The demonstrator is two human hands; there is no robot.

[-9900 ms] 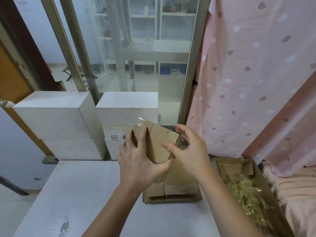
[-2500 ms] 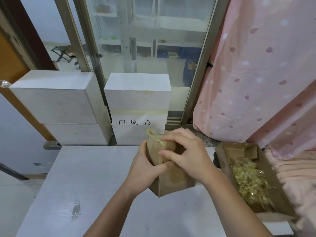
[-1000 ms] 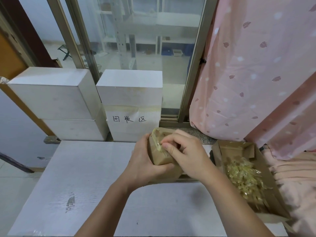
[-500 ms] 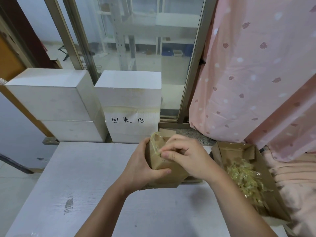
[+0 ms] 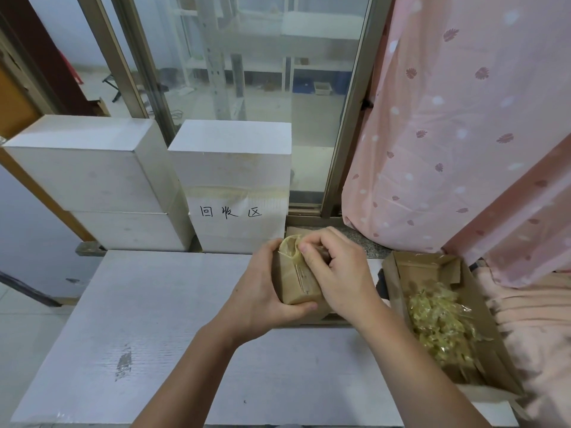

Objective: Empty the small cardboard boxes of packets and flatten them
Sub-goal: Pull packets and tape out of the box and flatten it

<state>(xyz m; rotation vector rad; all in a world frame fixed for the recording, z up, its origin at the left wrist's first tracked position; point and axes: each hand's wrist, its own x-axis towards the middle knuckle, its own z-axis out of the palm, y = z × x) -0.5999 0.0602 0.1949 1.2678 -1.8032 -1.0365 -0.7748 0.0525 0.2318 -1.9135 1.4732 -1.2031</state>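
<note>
A small brown cardboard box point(image 5: 293, 281) is held just above the white table point(image 5: 154, 319), in the middle. My left hand point(image 5: 262, 291) grips it from the left, thumb under its near end. My right hand point(image 5: 336, 273) is curled over its top right, fingertips pinching yellowish tape point(image 5: 290, 247) at the box's far end. Below the box lies flattened cardboard point(image 5: 321, 316), mostly hidden. An open cardboard tray point(image 5: 398, 282) at the right holds several clear yellowish packets point(image 5: 438, 322).
Two stacked white boxes point(image 5: 92, 174) and a white box with handwritten characters point(image 5: 234, 186) stand behind the table, against a glass window. A pink dotted curtain point(image 5: 463, 134) hangs at the right, pink fabric point(image 5: 537, 335) below it.
Ten seconds ago my hands pressed a box flat onto the pile. Since then I hold a closed box; over the last second the tape at its far end has lifted further.
</note>
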